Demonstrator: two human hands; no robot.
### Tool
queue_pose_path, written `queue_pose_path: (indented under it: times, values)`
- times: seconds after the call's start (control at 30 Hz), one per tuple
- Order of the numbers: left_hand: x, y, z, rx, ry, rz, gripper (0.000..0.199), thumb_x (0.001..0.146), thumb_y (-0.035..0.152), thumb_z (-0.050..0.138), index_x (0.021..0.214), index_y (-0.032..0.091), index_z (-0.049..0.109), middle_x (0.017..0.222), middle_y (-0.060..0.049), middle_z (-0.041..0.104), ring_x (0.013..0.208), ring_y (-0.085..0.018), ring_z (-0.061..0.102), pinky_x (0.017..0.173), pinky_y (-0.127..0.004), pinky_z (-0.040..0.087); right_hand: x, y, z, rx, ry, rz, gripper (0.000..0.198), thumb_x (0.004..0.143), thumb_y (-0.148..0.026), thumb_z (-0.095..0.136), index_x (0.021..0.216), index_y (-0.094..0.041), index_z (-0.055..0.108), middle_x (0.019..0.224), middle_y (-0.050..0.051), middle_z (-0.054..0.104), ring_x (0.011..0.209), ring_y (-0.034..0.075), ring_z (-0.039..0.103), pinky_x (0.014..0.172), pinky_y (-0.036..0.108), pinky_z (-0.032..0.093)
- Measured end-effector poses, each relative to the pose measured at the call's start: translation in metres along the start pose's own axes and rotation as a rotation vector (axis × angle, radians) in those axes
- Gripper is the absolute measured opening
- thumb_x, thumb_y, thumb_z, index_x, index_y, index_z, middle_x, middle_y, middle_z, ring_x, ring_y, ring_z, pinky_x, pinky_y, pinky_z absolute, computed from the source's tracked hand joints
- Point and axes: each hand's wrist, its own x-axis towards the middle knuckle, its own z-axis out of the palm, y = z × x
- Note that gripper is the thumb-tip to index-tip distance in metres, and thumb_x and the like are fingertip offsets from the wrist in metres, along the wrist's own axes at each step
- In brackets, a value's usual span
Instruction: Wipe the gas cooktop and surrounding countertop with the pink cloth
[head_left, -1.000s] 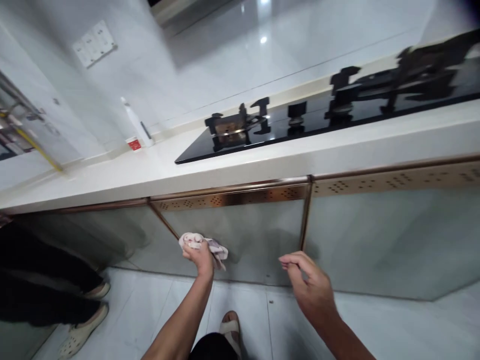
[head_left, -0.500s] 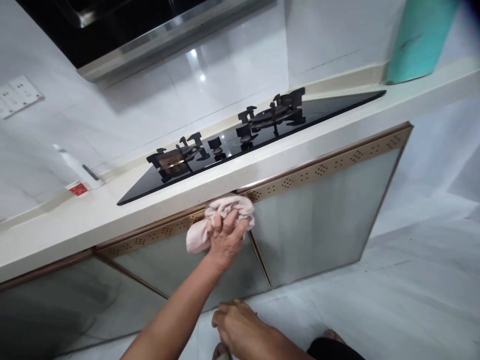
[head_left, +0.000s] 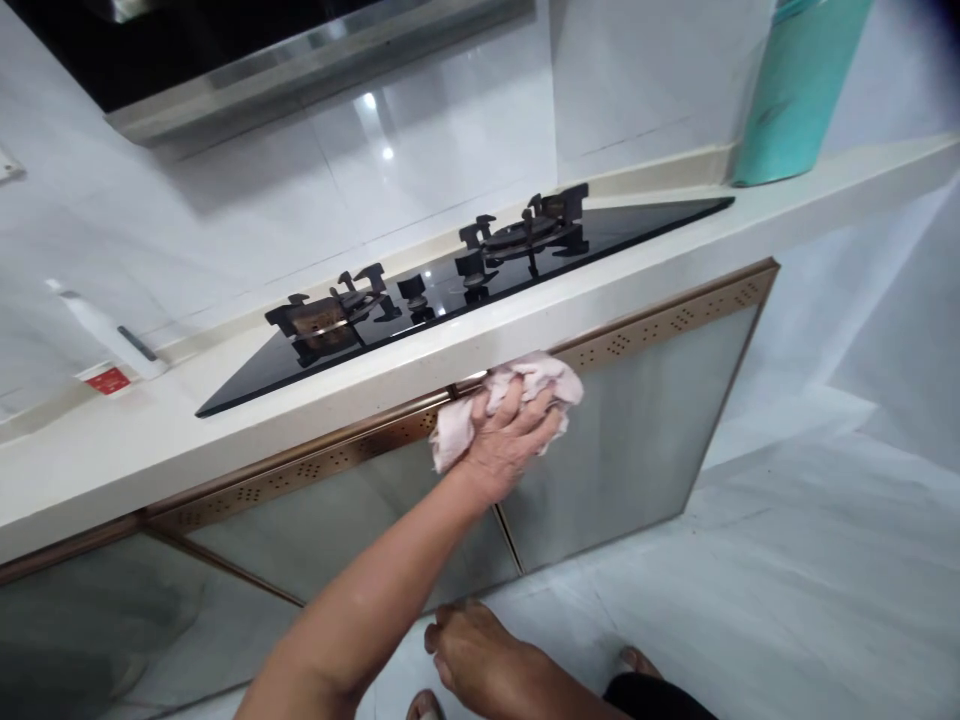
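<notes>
A crumpled pale pink cloth (head_left: pixel 534 380) is pressed against the perforated copper-coloured strip (head_left: pixel 652 335) along the top of the cabinet doors. My left hand (head_left: pixel 506 440) lies over it, fingers bent into the folds, near the gap between two doors. Part of the cloth sticks out left of the hand. Lower down, my right hand (head_left: pixel 472 645) hangs in front of the cabinet, above the floor. Its fingers are curled in and nothing shows sticking out of them. The frosted door panel (head_left: pixel 622 440) stands right of the cloth.
Above the doors runs a white countertop (head_left: pixel 420 365) with a black gas hob (head_left: pixel 645 225). A teal container (head_left: pixel 795 100) is at the right, a red-and-white item (head_left: pixel 107 380) beside a white stick-like object (head_left: pixel 105 325) at the left. A range hood (head_left: pixel 300 70) overhangs the hob. My feet show below.
My left hand and the cloth have slid rightward along the copper strip, past the gap between the doors. The right hand stays low and curled. The view has shifted slightly right.
</notes>
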Motion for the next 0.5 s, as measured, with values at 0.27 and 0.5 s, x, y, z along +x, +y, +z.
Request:
queue_pose_path:
  times: [0.27,0.5]
  values:
    - [-0.121,0.026,0.036,-0.184,-0.304,0.282,0.029,0.097,0.026,0.051,0.123,0.03,0.063,0.147,-0.004,0.054,0.141,-0.027,0.037,0.116,-0.053,0.017,-0.002,-0.022,0.006,-0.057,-0.037,-0.1,0.022,0.087,-0.027,0.061,0.101,-0.016,0.072,0.096,0.013,0.073,0.085,0.027,0.071,0.077,0.039,0.053]
    - [-0.133,0.029,0.05,-0.228,-0.304,0.403,0.033,0.092,0.023,0.058,0.124,0.031,0.063,0.144,-0.003,0.056,0.139,-0.025,0.041,0.119,-0.049,0.016,0.009,-0.021,0.009,-0.125,-0.164,-0.052,0.022,0.078,-0.031,0.072,0.095,-0.018,0.072,0.096,0.014,0.074,0.083,0.028,0.072,0.07,0.041,0.057]
